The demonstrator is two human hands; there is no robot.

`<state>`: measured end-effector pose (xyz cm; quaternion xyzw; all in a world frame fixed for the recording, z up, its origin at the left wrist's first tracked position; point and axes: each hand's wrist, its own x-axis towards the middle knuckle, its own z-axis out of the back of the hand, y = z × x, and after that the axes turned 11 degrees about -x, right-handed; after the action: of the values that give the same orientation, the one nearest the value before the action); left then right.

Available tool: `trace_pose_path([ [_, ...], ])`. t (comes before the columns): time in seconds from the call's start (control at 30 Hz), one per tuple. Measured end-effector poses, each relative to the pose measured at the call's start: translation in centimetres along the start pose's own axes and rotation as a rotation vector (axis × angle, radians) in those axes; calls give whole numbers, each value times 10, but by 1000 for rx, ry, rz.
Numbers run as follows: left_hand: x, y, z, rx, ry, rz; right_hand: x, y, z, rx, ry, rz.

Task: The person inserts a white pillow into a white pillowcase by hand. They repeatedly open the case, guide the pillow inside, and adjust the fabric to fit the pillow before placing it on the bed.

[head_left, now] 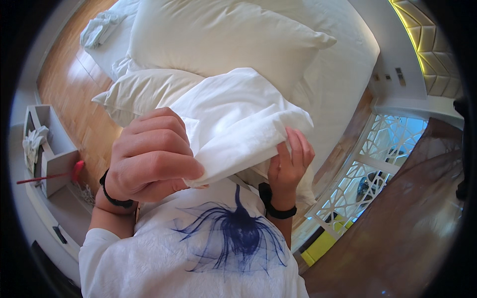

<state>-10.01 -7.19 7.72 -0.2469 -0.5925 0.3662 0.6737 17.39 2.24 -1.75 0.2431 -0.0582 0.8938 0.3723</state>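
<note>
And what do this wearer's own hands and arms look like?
Both are ungloved. The left hand has a narrow black wristband; the right hand has a black strap with a dark blocky piece, possibly a watch. The left short sleeve is plain white.

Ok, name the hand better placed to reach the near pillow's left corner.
Left, probably: the left hand is closer to the near pillow, while the right hand sits farther across. Both hold the white cloth.

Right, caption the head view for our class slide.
Left grip and right grip hold white cloth near pillows on a bed.
</note>
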Motion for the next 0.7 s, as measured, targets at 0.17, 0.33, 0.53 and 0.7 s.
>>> trace_pose_path([
  [0.17, -10, 6, 12, -1, -29, 18, 5, -5, 1, -34, -108, -48],
  [0.33, -8, 7, 16, 64, -115, 0, 19, -7, 23, 99, -212, -131],
  [0.53, 9, -10, 22, 112, -302, -133, 30, 6, 92, 206, -372, -88],
  [0.7, 6, -22, 36, 170, -412, -72, 29, 21, 99, 477, -252, -149],
])
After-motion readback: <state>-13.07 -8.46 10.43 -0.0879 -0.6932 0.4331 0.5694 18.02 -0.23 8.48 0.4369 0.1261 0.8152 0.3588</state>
